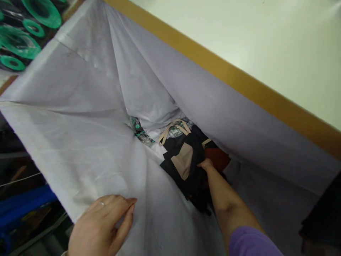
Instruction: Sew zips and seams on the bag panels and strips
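Note:
A large white fabric bag hangs open below a table edge. My left hand rests on the bag's near rim at the bottom, fingers laid together over the cloth and holding it down. My right hand reaches deep into the bag, arm in a purple sleeve, and grips a bundle of black and beige garment pieces with beige straps. Its fingers are mostly buried in the dark cloth. A rust-brown piece lies just beside that hand.
A pale table top with a tan wooden edge runs diagonally at the upper right. Green rings in clear wrap lie at the top left, and a few more show inside the bag. Blue crates sit at the lower left.

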The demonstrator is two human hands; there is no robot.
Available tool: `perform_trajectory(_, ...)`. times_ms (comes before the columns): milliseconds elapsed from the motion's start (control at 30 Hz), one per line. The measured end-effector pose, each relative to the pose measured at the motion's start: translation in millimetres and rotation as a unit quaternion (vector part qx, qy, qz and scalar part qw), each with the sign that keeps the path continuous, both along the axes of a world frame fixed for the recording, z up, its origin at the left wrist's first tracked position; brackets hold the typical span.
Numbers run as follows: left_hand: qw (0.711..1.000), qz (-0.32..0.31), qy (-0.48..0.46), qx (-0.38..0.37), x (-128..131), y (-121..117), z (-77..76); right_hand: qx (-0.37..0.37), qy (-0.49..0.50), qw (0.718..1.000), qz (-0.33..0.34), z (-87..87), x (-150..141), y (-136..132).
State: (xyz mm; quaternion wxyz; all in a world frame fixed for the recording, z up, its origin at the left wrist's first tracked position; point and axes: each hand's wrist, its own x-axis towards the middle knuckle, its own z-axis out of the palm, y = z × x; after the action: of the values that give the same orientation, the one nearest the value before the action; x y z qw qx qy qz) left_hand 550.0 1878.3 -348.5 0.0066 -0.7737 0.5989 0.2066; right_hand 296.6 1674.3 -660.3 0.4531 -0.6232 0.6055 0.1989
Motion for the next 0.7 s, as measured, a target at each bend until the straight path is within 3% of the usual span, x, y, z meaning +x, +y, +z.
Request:
perform_trajectory(100, 1.000, 0.008, 0.005, 0.025, 2.0, 0.5, 3.1, 0.012, -0.007, 0.998, 0.069, 34.7, 23.2, 31.6)
perform_trajectory(233, 0.997, 0.013, 0.007, 0.072, 0.1, -4.7, 17.6, 0.046, -0.084, 0.983, 0.155, 123.5, 52.9, 89.9)
perform_trajectory(333, 0.994, 0.012, -0.007, 0.107, -5.5, -10.9, 36.4, 0.054, -0.148, 0.970, 0.185, 207.9, 55.6, 117.3)
perform_trajectory(467, 0.992, 0.013, -0.039, 0.121, -13.8, -13.1, 66.7, 0.032, -0.208, 0.963, 0.170, 322.9, 30.1, 115.1)
perform_trajectory(600, 0.992, 0.009, -0.051, 0.112, -23.2, -12.3, 98.9, -0.013, -0.222, 0.968, 0.111, 454.6, -24.3, 85.9)
perform_trajectory(700, 0.990, 0.010, -0.051, 0.134, -33.7, -13.9, 123.5, -0.038, -0.245, 0.968, 0.028, 568.0, -93.2, 56.1)
